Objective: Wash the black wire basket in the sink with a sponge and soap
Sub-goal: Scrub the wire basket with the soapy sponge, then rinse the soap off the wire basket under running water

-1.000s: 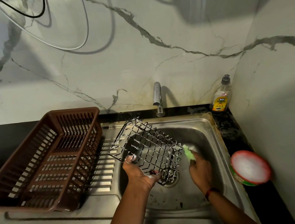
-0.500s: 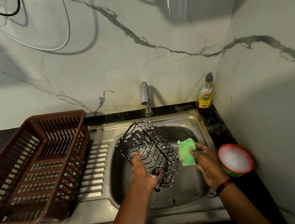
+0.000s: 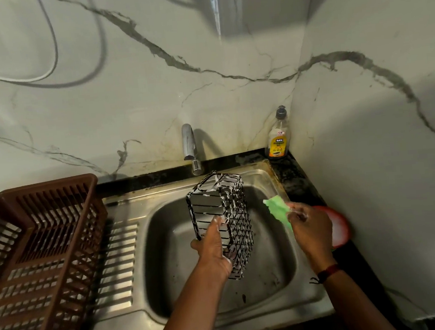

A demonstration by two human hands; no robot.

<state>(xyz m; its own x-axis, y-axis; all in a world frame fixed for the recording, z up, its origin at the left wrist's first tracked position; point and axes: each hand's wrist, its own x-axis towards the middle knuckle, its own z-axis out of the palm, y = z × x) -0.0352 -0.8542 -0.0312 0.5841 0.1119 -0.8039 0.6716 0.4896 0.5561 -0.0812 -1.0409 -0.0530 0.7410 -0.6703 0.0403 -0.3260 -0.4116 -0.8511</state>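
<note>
Head view: the black wire basket (image 3: 222, 211) stands on end over the sink (image 3: 169, 287) basin, in front of the tap (image 3: 189, 146), and appears clear of the basin floor. The left hand (image 3: 213, 249) grips its lower part, fingers curled round the wires. The right hand (image 3: 309, 225) pinches a green sponge (image 3: 277, 211) above the sink's right rim, apart from the basket.

The basket is a box-shaped open grid of thin black wire with rounded corners. It is judged light and stiff. White lather streaks the wires, so expect a slippery surface. Take hold at the thicker frame wire or at a corner, with fingers hooked through the grid.

The sponge looks thin, soft and compressible. The sink is smooth stained steel. A soap bottle (image 3: 277, 138) stands at the table's far right corner.
</note>
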